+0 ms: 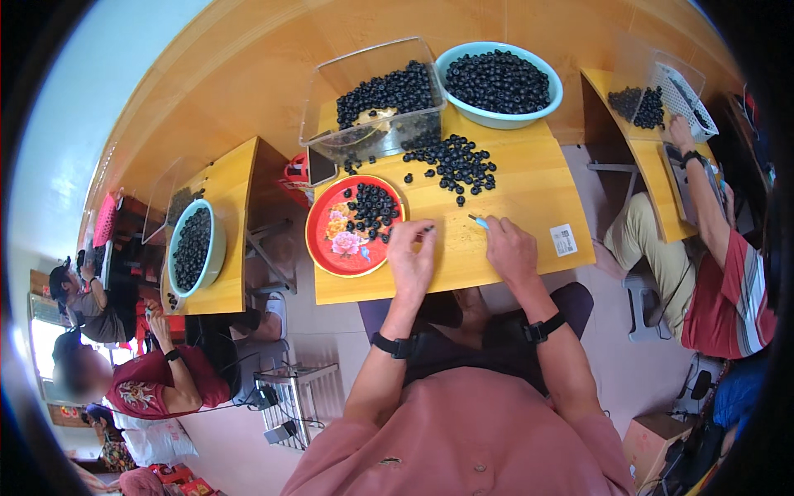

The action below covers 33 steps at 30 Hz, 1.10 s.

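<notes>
Head view: left hand (pixel 411 252) pinches one dark berry (pixel 428 229) at the fingertips, over the table (pixel 529 215). Right hand (pixel 510 248) grips a small blue tool (pixel 480 221). Red plate (pixel 324 240) holds a modest batch, seemingly the finished ones; loose pile (pixel 455 165), clear bin (pixel 331 99) and bowl (pixel 447 62) remain full. Judged early in the work.

Both forearms reach forward, left hand (pixel 412 252) curled knuckles-up, right hand (pixel 510 248) closed in a pinching grip.

A wooden table (pixel 529 248) carries a red floral plate (pixel 341 244) at its left edge, a clear tub (pixel 331 107) and teal bowl (pixel 552 99) along the far edge, and loose dark berries (pixel 455 165) mid-table.
</notes>
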### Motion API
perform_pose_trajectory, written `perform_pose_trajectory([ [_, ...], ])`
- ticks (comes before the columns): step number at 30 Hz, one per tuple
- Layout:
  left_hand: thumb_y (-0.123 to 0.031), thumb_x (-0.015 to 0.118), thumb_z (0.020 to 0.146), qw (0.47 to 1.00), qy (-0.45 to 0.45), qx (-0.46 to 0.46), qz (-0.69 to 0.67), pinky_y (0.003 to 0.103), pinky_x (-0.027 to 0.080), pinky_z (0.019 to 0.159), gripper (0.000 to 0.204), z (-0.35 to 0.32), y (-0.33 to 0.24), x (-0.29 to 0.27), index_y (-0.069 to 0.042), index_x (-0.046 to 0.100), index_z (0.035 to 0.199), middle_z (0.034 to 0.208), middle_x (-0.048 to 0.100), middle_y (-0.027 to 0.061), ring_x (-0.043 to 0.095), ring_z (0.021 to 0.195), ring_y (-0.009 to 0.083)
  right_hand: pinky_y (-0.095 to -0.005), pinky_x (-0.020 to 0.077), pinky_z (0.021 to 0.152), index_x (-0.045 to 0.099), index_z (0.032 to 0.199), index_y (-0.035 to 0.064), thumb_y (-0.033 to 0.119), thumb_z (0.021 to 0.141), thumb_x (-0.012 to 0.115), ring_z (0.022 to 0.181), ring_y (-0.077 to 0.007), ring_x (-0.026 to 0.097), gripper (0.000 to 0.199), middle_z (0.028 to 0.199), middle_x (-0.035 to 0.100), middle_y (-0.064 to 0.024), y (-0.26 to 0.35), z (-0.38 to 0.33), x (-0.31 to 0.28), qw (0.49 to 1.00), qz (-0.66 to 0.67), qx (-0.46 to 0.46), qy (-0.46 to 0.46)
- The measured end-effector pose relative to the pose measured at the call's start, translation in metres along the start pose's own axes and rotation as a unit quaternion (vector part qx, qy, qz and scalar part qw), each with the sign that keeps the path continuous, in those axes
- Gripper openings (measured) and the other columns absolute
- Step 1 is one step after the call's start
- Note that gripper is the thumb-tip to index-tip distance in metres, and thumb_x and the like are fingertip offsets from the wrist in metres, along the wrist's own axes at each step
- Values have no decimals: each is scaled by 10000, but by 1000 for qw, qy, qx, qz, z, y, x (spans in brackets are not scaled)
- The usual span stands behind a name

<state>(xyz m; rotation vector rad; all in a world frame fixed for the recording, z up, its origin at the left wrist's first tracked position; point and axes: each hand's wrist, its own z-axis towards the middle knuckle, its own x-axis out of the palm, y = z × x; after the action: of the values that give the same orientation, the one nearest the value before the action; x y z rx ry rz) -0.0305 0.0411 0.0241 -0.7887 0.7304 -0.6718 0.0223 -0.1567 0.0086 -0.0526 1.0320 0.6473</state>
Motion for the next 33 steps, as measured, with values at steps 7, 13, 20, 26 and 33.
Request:
perform_pose_trajectory([
  [7, 22, 747, 833, 972, -71, 100, 200, 383, 559, 793, 286, 51, 4, -42, -27, 702, 1111, 1030, 686, 134, 686, 912, 296, -422, 565, 590, 653, 940, 87, 125, 931, 613, 696, -284, 697, 55, 763, 628, -86, -2, 0, 5, 1000, 6, 1, -13],
  [13, -70, 780, 842, 985, 122, 11, 122, 455, 550, 850, 244, 51, 8, 23, -1, 715, 1067, 1006, 696, 209, 684, 955, 395, -426, 569, 598, 653, 940, 89, 135, 944, 619, 700, -293, 698, 57, 792, 640, -87, 0, 0, 3, 999, -10, 30, -34],
  [20, -135, 805, 839, 969, 175, -4, 176, 420, 578, 796, 288, 57, 17, 66, -8, 734, 1089, 1022, 729, 209, 720, 852, 350, -427, 568, 602, 654, 954, 80, 139, 930, 643, 686, -306, 692, 65, 807, 649, -93, -2, -3, 7, 998, 5, 54, -32],
  [26, -48, 788, 838, 991, 124, -53, 16, 372, 579, 753, 230, 42, 13, 60, 7, 737, 1055, 947, 707, 169, 715, 805, 277, -430, 560, 596, 648, 944, 71, 126, 916, 649, 697, -304, 690, 62, 801, 641, -95, -1, -5, 7, 998, 15, 59, -31],
  [33, -22, 781, 857, 988, 95, -114, -40, 292, 562, 729, 208, 5, -4, 49, 6, 744, 1060, 937, 706, 100, 686, 773, 152, -430, 552, 592, 647, 931, 73, 118, 920, 645, 706, -293, 684, 47, 796, 633, -94, -4, -2, 4, 999, 20, 41, -27],
])
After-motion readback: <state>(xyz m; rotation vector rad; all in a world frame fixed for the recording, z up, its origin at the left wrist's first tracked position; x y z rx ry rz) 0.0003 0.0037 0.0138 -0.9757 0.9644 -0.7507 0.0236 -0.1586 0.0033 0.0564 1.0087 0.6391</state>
